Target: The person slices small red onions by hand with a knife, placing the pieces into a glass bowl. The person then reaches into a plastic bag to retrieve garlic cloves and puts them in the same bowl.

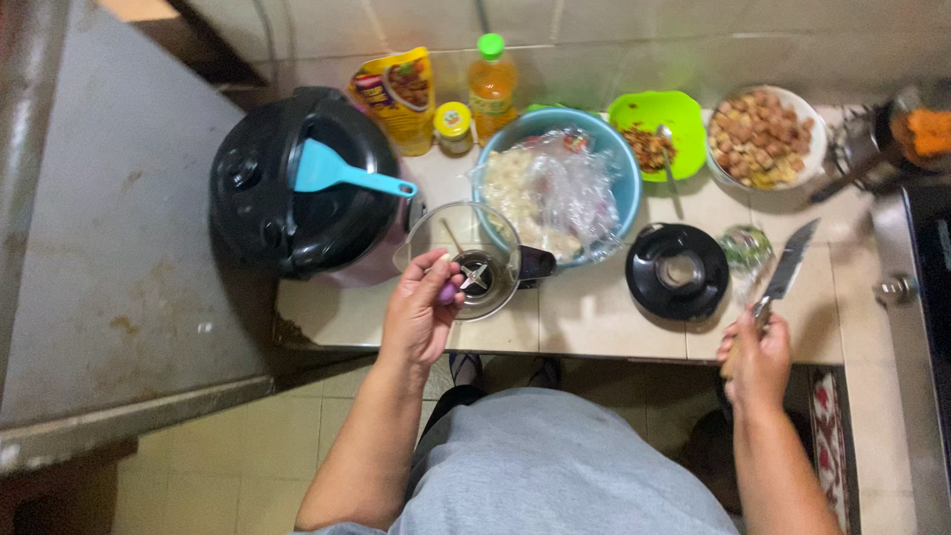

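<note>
My left hand (421, 312) grips the rim of a clear blender jar (468, 260) with a metal blade at its bottom; a small purple thing shows between the fingers. My right hand (758, 355) holds a kitchen knife (788, 269) by its handle, blade pointing away over the tiled counter (584, 322). A black blender lid (678, 270) lies between the two hands. Behind the jar stands a blue bowl (616, 149) with a clear plastic bag of pale food (555, 193).
A black rice cooker (297, 188) with a blue spatula (342, 173) on its lid stands at the left. Along the wall: a yellow pouch (396, 94), small jar (454, 127), orange bottle (492, 84), green bowl (662, 129), white plate of fried pieces (763, 137). A stove (921, 238) sits at the right.
</note>
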